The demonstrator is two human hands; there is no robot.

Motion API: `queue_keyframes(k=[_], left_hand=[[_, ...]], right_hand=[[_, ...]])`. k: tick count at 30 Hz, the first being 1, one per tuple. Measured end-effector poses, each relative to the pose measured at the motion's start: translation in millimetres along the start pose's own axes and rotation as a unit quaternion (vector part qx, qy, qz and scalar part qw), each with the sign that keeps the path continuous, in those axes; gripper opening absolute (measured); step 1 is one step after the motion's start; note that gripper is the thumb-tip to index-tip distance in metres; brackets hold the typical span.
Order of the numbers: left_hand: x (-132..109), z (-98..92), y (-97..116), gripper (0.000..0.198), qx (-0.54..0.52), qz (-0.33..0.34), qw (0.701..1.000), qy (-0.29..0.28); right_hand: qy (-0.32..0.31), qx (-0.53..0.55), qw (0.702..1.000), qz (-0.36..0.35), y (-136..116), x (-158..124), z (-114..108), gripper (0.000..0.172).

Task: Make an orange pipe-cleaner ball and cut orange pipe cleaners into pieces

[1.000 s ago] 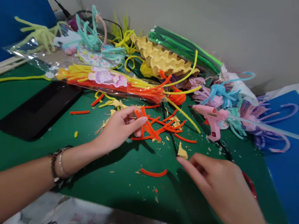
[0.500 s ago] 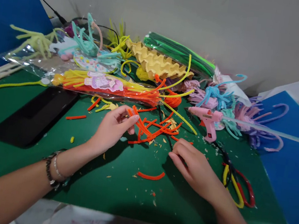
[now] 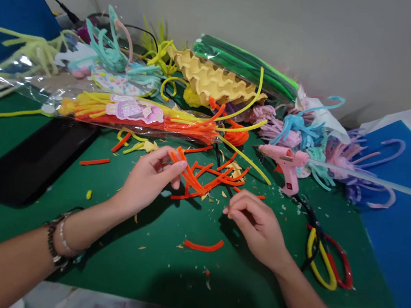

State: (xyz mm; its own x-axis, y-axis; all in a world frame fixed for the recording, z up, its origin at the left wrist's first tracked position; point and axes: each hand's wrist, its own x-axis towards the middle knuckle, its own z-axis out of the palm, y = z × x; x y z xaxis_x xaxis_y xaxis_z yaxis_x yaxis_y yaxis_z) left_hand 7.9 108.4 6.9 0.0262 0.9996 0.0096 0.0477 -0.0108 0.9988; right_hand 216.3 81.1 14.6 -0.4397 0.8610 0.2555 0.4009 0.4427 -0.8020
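My left hand (image 3: 153, 179) is closed, with thumb and fingers pinching short orange pipe cleaner pieces (image 3: 190, 173) that slant down to the right. Beyond and beneath them lies a loose heap of cut orange pipe cleaner pieces (image 3: 227, 179) on the green tabletop (image 3: 116, 259). Right of the heap is my right hand (image 3: 258, 229), its fingers curled in and the thumb against them. Whatever may be between those fingertips is too small to make out. One more curved orange piece (image 3: 204, 246) rests on the table between my hands, nearer to me.
A pink glue gun (image 3: 287, 163) and scissors with red and yellow handles (image 3: 328, 262) are at the right. Behind the heap lies a bag of yellow and orange pipe cleaners (image 3: 190, 127), with an egg carton (image 3: 216, 83) farther back. A black tablet-like slab (image 3: 30, 164) lies at left.
My right hand has shifted slightly left, toward the orange pieces. My left hand keeps its pinch on the pieces. The view has turned a little, so objects at left sit farther left.
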Motion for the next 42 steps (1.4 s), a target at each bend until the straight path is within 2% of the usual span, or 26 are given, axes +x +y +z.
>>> queue_keyframes(k=[5,9,19,28,32,37,42], left_hand=[[0.6,-0.3,1.0,0.013,0.006,-0.008,1.0,0.003],[1.2,-0.9,-1.0,0.013,0.011,-0.015,1.0,0.007],[2.5,-0.8,-0.5,0.012,0.025,-0.019,1.0,0.001],[2.4,-1.5,-2.0,0.011,0.047,-0.012,0.999,0.001],[2.5,-1.1,-2.2,0.012,0.052,-0.013,0.999,0.005],[3.0,-0.9,-2.0,0.012,0.043,-0.016,0.999,0.004],[3.5,-0.8,-2.4,0.012,0.037,-0.022,0.999,0.005]], right_hand=[[0.036,0.073,0.992,0.098,-0.9,-4.1,2.7,0.035],[0.043,0.129,0.981,0.139,-0.7,-3.5,3.2,0.032],[0.049,0.283,0.948,0.139,1.6,-4.0,2.7,0.008],[0.024,0.33,0.931,0.153,2.5,-5.2,2.9,0.028],[0.027,0.367,0.919,0.139,3.4,-5.1,4.3,0.021],[0.005,0.349,0.93,0.119,4.5,-7.9,3.6,0.014],[0.024,0.312,0.946,0.089,4.1,-7.9,4.2,0.017]])
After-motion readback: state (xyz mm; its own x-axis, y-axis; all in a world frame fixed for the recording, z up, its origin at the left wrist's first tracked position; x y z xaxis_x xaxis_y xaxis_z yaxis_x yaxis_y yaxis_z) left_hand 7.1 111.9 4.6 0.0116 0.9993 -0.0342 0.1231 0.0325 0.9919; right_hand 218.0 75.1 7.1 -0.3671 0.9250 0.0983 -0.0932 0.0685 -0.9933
